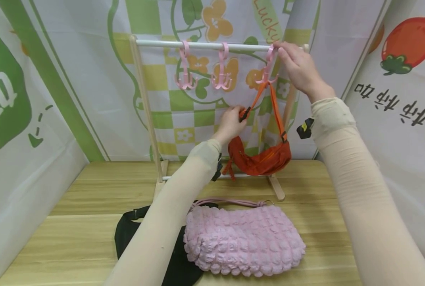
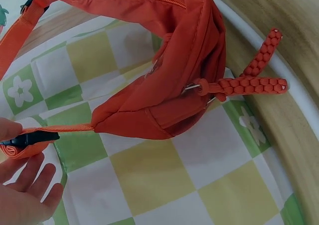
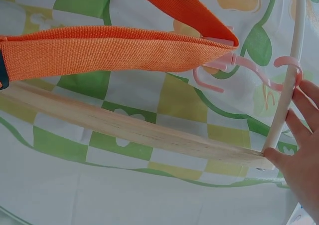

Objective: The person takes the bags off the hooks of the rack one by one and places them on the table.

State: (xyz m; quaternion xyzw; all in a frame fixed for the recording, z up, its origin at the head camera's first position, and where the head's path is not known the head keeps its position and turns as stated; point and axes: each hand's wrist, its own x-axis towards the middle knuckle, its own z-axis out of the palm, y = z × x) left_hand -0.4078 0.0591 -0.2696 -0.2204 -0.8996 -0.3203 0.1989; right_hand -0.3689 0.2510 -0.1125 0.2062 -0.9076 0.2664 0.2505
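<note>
An orange crossbody bag [image 1: 260, 161] hangs by its strap [image 3: 114, 55] from the rightmost pink hook [image 1: 268, 65] on a rack. My left hand [image 1: 231, 124] pinches the strap at its black buckle [image 2: 32, 137], left of where it hangs; the strap end is rolled there between thumb and fingers. At the rack's top right, my right hand [image 1: 299, 69] rests on the white rail [image 3: 285, 103], its fingers fairly straight and the fingertips right at the hook's top loop. Braided orange zip pulls [image 2: 249, 85] dangle from the bag's lower end.
Two more pink hooks [image 1: 185, 67] hang further left on the rail. On the wooden table [image 1: 76, 206], a pink puffy bag [image 1: 244, 238] lies in front of the rack, overlapping a black bag [image 1: 126, 230]. Printed cloth [image 1: 205, 20] stands behind.
</note>
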